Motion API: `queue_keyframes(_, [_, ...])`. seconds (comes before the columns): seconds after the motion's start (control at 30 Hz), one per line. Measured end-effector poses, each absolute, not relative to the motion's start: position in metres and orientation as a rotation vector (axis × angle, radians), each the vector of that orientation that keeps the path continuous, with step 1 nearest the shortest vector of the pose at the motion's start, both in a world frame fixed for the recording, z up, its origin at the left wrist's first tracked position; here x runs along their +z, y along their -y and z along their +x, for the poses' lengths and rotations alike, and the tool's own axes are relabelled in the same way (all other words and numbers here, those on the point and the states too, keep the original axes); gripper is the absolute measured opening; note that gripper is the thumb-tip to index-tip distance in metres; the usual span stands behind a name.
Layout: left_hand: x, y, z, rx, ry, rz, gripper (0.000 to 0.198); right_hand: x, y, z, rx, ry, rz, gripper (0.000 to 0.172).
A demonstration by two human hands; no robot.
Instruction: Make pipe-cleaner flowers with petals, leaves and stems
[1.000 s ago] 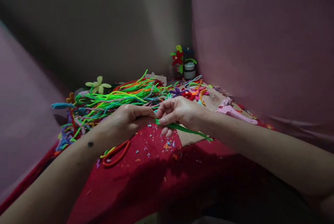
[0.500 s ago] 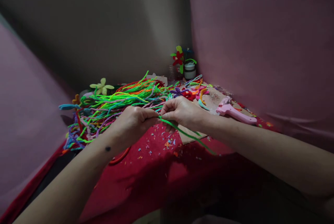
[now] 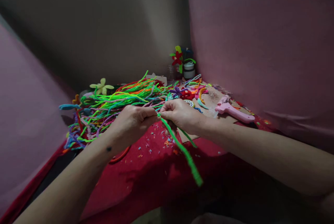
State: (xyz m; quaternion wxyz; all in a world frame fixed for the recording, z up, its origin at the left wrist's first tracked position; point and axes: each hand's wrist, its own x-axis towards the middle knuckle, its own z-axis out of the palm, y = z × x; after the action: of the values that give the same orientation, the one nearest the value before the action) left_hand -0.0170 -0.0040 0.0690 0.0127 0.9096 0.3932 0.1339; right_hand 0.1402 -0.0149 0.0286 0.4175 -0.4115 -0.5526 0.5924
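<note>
Green pipe cleaner [image 3: 186, 156] lengths trail from between my fingertips, the longer one hanging toward me and a shorter one under my right wrist. My left hand [image 3: 135, 119] pinches them at their upper end. Beside it, fingertips almost touching, my right hand [image 3: 180, 114] is closed in a pinch on the same spot. What lies exactly between the fingertips is partly hidden. Behind the hands spreads a big heap of pipe cleaners [image 3: 125, 97] in green, orange, purple and other colours.
A pink glue gun [image 3: 235, 112] lies right, on cardboard [image 3: 212, 107]. Purple [image 3: 176, 91] and pale yellow [image 3: 102, 86] pipe-cleaner flowers sit behind. A lidded jar [image 3: 189, 70] stands at the back corner near a red flower [image 3: 176, 58]. Coloured clippings litter the red cloth [image 3: 146, 175].
The green pipe cleaner's free end has swung down and toward me, and a second strand shows more clearly. Both hands stay pinched together; my right hand has shifted slightly.
</note>
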Motion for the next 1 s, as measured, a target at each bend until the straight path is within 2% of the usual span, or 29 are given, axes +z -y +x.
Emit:
queue_keyframes(0.2, [0.065,-0.003,-0.02,0.42,-1.193,2.83,0.022,0.026,0.014,0.144,1.551,1.398,-0.984,0.022])
queue_keyframes(0.47, [0.058,0.0,-0.02,0.485,-1.059,2.914,0.021,0.025,0.014,0.148,1.442,1.52,-1.059,0.019])
queue_keyframes(0.73, [0.054,0.001,-0.021,0.615,-1.112,2.854,0.021,0.023,0.017,0.152,1.78,1.225,-0.918,0.018])
queue_keyframes(1.0, [0.06,0.005,-0.022,0.576,-0.996,2.966,0.018,0.022,0.012,0.158,1.767,1.215,-0.953,0.015])
